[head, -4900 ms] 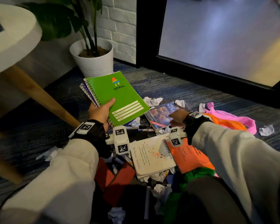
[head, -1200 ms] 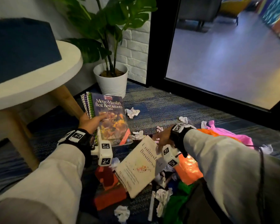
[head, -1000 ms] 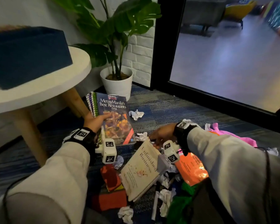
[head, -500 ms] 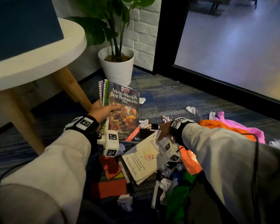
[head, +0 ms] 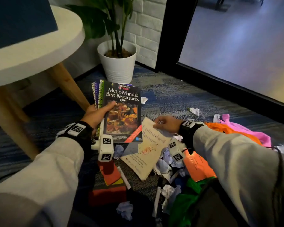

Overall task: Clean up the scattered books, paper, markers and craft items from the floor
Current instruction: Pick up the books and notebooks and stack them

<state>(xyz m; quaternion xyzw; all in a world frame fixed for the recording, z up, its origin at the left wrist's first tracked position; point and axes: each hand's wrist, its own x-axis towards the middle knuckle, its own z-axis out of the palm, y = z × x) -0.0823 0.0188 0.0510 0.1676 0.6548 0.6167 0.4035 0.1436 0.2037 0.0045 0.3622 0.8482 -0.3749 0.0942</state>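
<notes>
Left hand (head: pixel 97 115) gripped a stack upright: thumb across the cover of the Metro Manila restaurant guide (head: pixel 123 112), fingers behind, with the spiral notebooks (head: pixel 97 94) at the back of the stack. The stack was held clear of the carpet (head: pixel 170 89), in front of the white plant pot (head: pixel 117 63) that stood at the carpet's far corner by the brick wall.

Right hand (head: pixel 166 124) was curled on the top corner of the white book (head: pixel 147 149), pinching it. The book was tilted, with its low end down among the litter; I could not tell if it rested on the carpet.

The litter lay on the carpet near the person:
- a white marker (head: pixel 124 177) just beside red felt pieces (head: pixel 110 172)
- crumpled paper balls (head: pixel 164 163) against the white book's right side
- an orange sheet (head: pixel 197 166) under the right wrist
- pink and orange material (head: pixel 246 133) toward the carpet's right edge
- something green (head: pixel 184 203) at the near edge
- one paper ball (head: pixel 194 110) apart from the rest, nearer the black door frame

A round white table (head: pixel 39 51) with wooden legs stood at left, with a blue box (head: pixel 20 18) on it.
</notes>
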